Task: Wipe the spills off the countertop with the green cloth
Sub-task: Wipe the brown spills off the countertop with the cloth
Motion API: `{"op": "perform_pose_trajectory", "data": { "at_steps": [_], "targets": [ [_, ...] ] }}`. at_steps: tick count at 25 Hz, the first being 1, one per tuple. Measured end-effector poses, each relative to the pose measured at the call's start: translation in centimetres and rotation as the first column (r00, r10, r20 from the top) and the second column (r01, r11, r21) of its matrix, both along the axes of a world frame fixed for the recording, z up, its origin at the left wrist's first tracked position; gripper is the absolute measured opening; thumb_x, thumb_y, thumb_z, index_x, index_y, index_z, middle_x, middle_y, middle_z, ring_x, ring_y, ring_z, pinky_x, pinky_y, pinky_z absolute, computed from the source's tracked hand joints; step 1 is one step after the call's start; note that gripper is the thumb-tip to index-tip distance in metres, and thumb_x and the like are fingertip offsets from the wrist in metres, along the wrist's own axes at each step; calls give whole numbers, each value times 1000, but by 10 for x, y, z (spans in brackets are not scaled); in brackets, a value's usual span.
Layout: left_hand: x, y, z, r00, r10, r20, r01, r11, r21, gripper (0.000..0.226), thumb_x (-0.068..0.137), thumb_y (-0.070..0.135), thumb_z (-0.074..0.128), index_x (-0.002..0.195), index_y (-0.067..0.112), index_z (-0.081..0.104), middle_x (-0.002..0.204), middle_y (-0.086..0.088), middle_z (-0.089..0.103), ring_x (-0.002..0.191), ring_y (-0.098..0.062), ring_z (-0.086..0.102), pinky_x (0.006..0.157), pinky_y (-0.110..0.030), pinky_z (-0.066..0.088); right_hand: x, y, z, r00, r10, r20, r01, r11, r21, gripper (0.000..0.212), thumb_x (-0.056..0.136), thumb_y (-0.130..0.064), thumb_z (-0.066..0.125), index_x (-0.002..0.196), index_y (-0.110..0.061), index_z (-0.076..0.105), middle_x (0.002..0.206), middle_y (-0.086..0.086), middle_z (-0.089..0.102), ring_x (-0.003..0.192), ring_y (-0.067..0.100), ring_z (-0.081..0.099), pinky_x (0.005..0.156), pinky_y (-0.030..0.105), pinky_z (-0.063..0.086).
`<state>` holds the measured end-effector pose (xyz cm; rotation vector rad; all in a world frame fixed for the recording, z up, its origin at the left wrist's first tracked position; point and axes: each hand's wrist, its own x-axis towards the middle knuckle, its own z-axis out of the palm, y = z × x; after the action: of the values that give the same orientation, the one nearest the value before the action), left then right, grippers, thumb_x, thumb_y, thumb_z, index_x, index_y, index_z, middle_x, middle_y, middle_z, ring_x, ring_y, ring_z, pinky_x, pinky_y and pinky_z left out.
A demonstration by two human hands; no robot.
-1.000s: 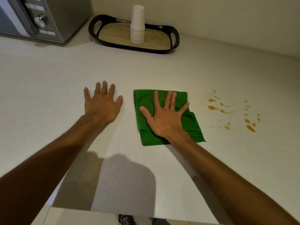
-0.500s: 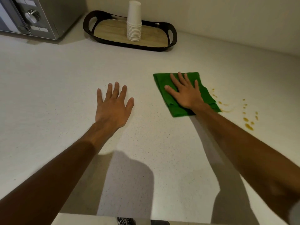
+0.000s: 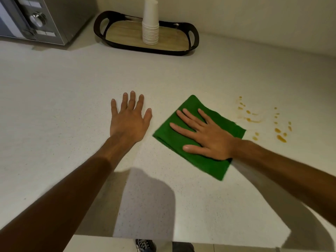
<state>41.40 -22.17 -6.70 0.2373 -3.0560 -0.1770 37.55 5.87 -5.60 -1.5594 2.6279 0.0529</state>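
Right hand: we see our right hand lying palm down on the green cloth, its fingers spread wide and flat, pinching nothing
Left hand: our left hand rests flat on the bare surface just to the left of the cloth, fingers spread, not touching the cloth
Green cloth: folded, lying flat on the surface right of centre, turned at a slant so that one corner points away from us; its edges look slightly blurred
Spills: brown drops and streaks lie on the surface to the right of the cloth; the nearest drops sit just beside its right corner, and we cannot tell whether the cloth touches any of them
Tray: a dark tray with a wooden bottom stands at the back by the wall, well apart from both hands
Cups: a stack of white cups stands upright on the tray
Microwave: a grey microwave stands at the back left corner
Floor: a dark shoe shows below the near edge of the surface
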Motion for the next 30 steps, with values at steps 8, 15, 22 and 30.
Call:
{"op": "perform_pose_trajectory", "data": {
  "at_steps": [8, 15, 22, 30],
  "targets": [
    [1, 0, 1, 1000, 1, -9, -1, 1000, -10, 71, 95, 57, -2, 157, 23, 2, 166, -6, 0, 153, -26, -3, 122, -54, -1, -34, -6, 9, 769, -622, 146, 634, 772, -48, 89, 87, -86, 2, 162, -38, -6, 170, 8, -15, 156, 24, -19, 124, 60, -10],
    [0, -1, -1, 1000, 1, -10, -1, 1000, -26, 74, 93, 58, -5, 157, 22, 4, 166, -6, 3, 153, -26, 0, 121, -55, 1, 18, -61, 2, 737, -674, 57, 676, 737, -24, 94, 90, -81, -6, 162, -22, -14, 166, 20, -20, 154, 35, -21, 122, 64, -8],
    [2, 1, 4, 1000, 4, 30, -4, 1000, -17, 75, 91, 58, -9, 157, 23, -2, 166, -4, -4, 153, -25, -6, 122, -54, -1, -8, 15, 12, 999, -32, 31, 31, 999, 33, 77, 101, -72, 20, 163, -35, -8, 172, 1, -14, 158, 17, -15, 126, 47, -13],
    [4, 2, 8, 999, -3, 36, 3, 1000, 0, 73, 93, 58, -4, 157, 22, -1, 166, -5, -4, 153, -26, -7, 122, -54, -3, -78, -40, 12, 512, -852, 106, 856, 517, 16, 89, 93, -79, 2, 164, -26, -7, 170, 13, -13, 157, 31, -13, 121, 64, -10]
  ]
}}
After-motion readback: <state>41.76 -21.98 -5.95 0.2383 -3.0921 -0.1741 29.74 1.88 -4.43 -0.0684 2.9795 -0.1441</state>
